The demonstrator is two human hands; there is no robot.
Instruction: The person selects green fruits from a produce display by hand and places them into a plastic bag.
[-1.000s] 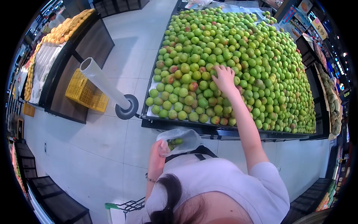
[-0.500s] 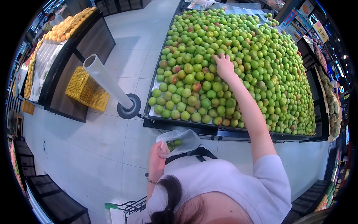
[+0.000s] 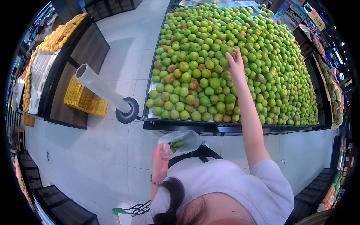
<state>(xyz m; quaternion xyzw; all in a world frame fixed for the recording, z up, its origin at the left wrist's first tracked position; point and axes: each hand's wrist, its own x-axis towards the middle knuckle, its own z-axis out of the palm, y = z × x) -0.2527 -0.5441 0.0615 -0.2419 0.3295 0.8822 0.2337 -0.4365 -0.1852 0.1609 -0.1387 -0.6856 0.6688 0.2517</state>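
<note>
Green plums (image 3: pixel 210 71), some blushed red, are heaped over a wide display stand. My right hand (image 3: pixel 236 64) is above the middle of the heap, its thumb and fingers curled round a green plum (image 3: pixel 226 49); the fingers partly hide where they meet it. Low in front of my body, my left hand (image 3: pixel 161 153) is closed on the edge of a clear plastic bag (image 3: pixel 190 142). The bag's mouth gapes, and several green plums (image 3: pixel 177 144) show inside it.
A roll of plastic bags (image 3: pixel 101 88) stands on a post at the stand's left corner. Yellow crates (image 3: pixel 84 95) sit by another stand of orange-yellow fruit (image 3: pixel 63 32). Behind my left arm is a cart (image 3: pixel 131 210) with a green handle end. A price sign (image 3: pixel 317 19) hangs at upper right.
My right hand has shifted slightly right and lifted, its fingers curling from reaching into the heap to round a plum. My left hand still holds the bag. The whole view has shifted a little.
</note>
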